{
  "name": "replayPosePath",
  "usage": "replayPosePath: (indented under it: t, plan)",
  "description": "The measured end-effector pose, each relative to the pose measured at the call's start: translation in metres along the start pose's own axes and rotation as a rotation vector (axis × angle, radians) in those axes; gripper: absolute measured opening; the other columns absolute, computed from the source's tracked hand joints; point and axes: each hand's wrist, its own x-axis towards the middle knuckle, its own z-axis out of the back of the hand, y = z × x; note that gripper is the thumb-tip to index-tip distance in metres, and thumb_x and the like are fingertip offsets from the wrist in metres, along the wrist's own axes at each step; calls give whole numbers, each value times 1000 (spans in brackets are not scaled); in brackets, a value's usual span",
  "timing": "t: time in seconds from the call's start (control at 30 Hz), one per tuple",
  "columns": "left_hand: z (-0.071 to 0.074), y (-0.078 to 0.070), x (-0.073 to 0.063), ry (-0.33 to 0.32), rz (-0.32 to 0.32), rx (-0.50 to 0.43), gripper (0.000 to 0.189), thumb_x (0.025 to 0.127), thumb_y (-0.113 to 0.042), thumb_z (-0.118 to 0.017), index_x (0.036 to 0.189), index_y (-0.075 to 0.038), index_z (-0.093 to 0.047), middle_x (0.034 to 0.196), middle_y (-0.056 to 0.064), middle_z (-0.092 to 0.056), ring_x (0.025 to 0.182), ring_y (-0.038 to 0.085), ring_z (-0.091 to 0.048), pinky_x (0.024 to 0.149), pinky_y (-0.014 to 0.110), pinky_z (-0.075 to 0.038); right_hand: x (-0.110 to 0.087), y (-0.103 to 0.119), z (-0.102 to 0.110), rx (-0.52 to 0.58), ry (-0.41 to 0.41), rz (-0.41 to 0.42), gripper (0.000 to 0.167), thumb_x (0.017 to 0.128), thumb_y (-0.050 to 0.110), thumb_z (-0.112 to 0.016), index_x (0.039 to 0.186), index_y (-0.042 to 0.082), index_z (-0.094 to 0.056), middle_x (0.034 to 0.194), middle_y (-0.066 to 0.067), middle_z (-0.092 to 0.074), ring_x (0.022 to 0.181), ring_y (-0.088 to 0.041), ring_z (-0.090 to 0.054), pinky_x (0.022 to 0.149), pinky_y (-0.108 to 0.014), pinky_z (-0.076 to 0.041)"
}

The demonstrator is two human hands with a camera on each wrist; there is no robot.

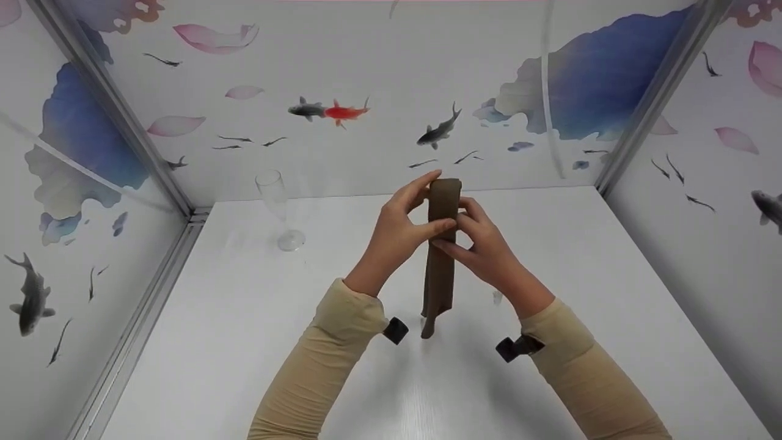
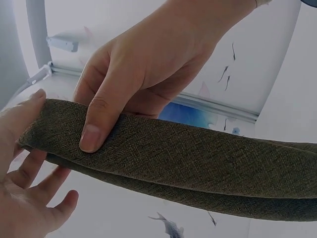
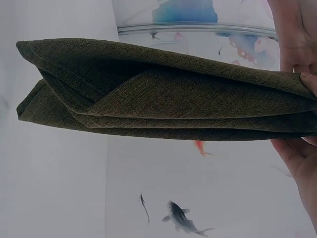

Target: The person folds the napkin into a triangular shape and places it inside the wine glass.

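Note:
A brown woven cloth napkin (image 1: 441,269), folded into a narrow layered strip, hangs upright in front of me. My left hand (image 1: 397,226) grips its upper part from the left, thumb across the front and fingers up at the top end. From the other side my right hand (image 1: 486,241) pinches it slightly lower, its thumb by the front face. In the left wrist view a thumb presses flat on the napkin (image 2: 198,153) near one end. The right wrist view shows the napkin's (image 3: 163,94) loose end, with pointed corners and several overlapping folds.
A clear stemmed glass (image 1: 291,240) stands at the back left of the white table (image 1: 244,342). A small transparent object (image 1: 496,297) lies beside my right wrist. White panels (image 1: 366,55) printed with fish and petals enclose the table at the back and both sides.

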Motion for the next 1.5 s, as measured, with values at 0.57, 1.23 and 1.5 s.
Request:
replayPosePath:
  t: [0.57, 1.23, 1.5]
  plan:
    - [-4, 1, -3, -3, 114, -77, 59, 84, -14, -78, 137, -10, -52, 125, 3, -59, 119, 11, -56, 98, 31, -44, -10, 7, -8, 83, -28, -51, 35, 81, -7, -75, 114, -1, -65, 128, -18, -49, 110, -27, -53, 92, -37, -48]
    - [-4, -1, -4, -118, 93, -41, 53, 81, -12, -81, 129, -12, -58, 115, 5, -59, 100, 18, -58, 84, 28, -52, -15, 23, -9, 220, 65, -137, 27, 83, -7, -73, 109, -4, -66, 122, -16, -52, 116, -23, -53, 95, -46, -46]
    - [-2, -4, -4, -148, 99, -36, 53, 80, -9, -81, 127, -11, -58, 114, 6, -59, 99, 18, -58, 83, 28, -52, -20, 21, -13, 229, 100, -192, 32, 83, -6, -73, 113, -4, -66, 124, -17, -57, 113, -24, -54, 94, -46, -47]
